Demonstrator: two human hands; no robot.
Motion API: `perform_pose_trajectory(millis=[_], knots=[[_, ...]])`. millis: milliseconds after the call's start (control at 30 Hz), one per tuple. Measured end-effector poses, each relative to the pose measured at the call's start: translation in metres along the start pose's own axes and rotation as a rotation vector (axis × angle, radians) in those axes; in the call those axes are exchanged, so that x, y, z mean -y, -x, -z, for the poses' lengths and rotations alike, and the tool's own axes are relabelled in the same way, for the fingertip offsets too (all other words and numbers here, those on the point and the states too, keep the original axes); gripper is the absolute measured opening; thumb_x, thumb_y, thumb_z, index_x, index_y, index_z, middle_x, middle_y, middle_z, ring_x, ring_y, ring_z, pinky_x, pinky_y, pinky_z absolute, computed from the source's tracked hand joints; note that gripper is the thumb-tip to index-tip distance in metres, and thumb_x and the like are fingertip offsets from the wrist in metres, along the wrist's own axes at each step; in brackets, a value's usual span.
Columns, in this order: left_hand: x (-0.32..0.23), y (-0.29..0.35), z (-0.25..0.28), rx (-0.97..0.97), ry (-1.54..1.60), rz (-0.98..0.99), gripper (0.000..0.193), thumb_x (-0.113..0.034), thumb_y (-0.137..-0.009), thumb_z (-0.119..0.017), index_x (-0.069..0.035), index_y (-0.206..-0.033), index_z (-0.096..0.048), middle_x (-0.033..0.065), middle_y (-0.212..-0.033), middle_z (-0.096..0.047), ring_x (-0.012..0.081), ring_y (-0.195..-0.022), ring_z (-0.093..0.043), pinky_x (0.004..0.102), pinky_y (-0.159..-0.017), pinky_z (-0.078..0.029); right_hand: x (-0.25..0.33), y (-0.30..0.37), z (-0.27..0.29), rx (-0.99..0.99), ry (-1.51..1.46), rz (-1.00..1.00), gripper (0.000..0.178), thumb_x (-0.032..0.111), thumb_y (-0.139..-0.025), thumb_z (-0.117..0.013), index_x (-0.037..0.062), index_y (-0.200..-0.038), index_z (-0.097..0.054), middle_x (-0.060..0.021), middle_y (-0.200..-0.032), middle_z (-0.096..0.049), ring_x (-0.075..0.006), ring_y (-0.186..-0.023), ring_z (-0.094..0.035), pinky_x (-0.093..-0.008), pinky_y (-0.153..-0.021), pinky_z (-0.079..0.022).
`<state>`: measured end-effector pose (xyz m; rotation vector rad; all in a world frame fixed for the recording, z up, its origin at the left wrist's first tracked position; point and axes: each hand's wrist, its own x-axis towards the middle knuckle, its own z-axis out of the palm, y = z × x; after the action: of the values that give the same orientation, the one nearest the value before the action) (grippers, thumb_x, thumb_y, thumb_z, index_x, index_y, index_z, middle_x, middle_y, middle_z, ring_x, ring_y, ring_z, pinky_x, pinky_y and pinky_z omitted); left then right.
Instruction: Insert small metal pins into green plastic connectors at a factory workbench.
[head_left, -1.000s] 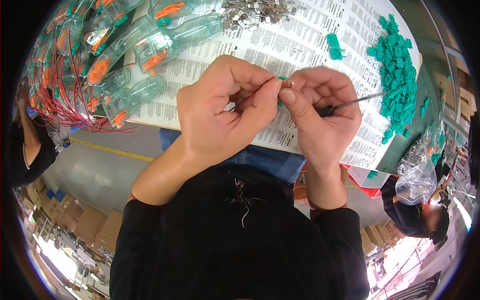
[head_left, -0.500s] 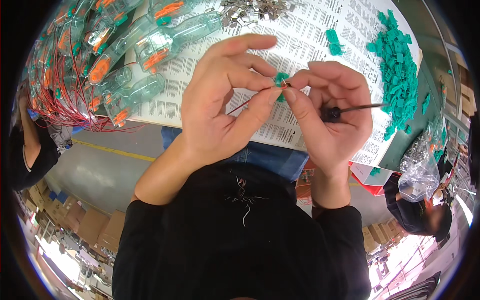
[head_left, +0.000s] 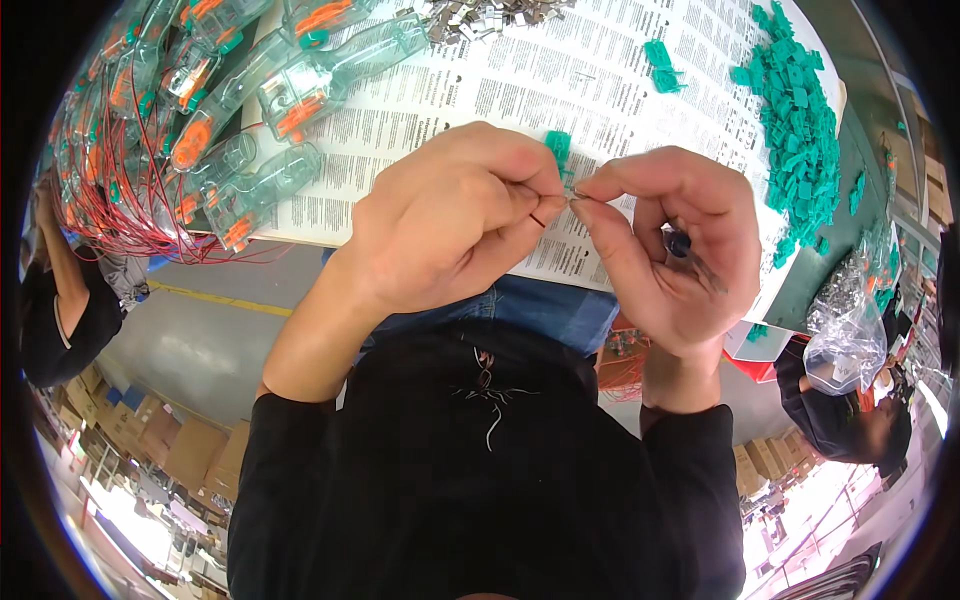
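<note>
My left hand (head_left: 460, 215) is closed, its thumb and fingers pinching a thin wire (head_left: 538, 221) of which only a short bit shows. A small green plastic part (head_left: 558, 148) stands out just beyond these fingertips; whether I hold it or it rests on the paper I cannot tell. My right hand (head_left: 675, 240) meets the left at the fingertips, thumb and forefinger pinched on something too small to make out. Tucked in its curled fingers and palm is a thin tool with a black handle (head_left: 678, 242), apparently a screwdriver.
Printed paper (head_left: 480, 90) covers the table. Clear bottle-shaped housings (head_left: 330, 75) with orange parts and red wires (head_left: 130, 225) crowd the left. Small metal pieces (head_left: 490, 15) lie at the back. A heap of green parts (head_left: 800, 140) lies right, two loose ones (head_left: 662, 68) nearer. Co-workers sit either side.
My left hand has rolled over so its back now shows, and its fingers have curled in. My right hand has shifted slightly right, and the tool's shaft has swung toward me.
</note>
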<state>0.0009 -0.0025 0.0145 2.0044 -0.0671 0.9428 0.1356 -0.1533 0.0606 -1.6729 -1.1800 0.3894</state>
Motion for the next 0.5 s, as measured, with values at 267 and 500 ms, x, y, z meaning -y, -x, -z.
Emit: perform_pose_trajectory(millis=[267, 500], knots=[[-0.022, 0.003, 0.003, 0.116, 0.127, 0.487, 0.028, 0.008, -0.084, -0.078, 0.002, -0.109, -0.066, 0.0123, -0.093, -0.073, 0.019, -0.081, -0.071, 0.0278, -0.073, -0.057, -0.016, 0.016, -0.004, 0.061, 0.021, -0.023, 0.024, -0.015, -0.082, -0.074, -0.0029, -0.103, -0.072, -0.0087, -0.095, -0.072, -0.0047, -0.066, -0.051, -0.0189, -0.056, -0.037], [-0.018, 0.012, -0.004, 0.138, 0.04, 0.55, 0.026, 0.004, -0.084, -0.079, -0.001, -0.108, -0.073, 0.0066, -0.09, -0.073, 0.0169, -0.078, -0.068, 0.0261, -0.07, -0.054, -0.021, 0.029, -0.009, 0.035, 0.113, -0.046, 0.025, -0.011, -0.085, -0.073, 0.0009, -0.106, -0.072, -0.012, -0.096, -0.072, -0.0221, -0.081, -0.07, -0.0312, -0.069, -0.058]])
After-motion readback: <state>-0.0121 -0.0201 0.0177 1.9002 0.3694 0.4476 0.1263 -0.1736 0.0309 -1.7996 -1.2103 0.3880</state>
